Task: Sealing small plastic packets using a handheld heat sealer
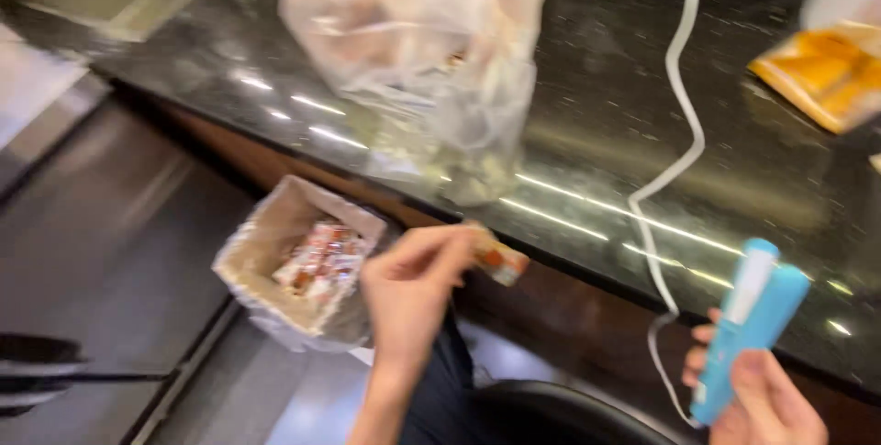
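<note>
Beside a black counter, the left hand pinches an orange-and-white packet; the right hand grips a blue sealer.

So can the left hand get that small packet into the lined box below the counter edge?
Probably yes. The left hand holds the small packet just right of the lined box, whose top is open, with nothing between them. Blur hides finer detail.

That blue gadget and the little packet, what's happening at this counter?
A person works at a dark, glossy counter. Their left hand pinches a small orange-and-white packet above a lined box of similar packets. Their right hand holds a blue handheld device with a white cord trailing across the counter. A clear plastic bag sits on top.
</note>
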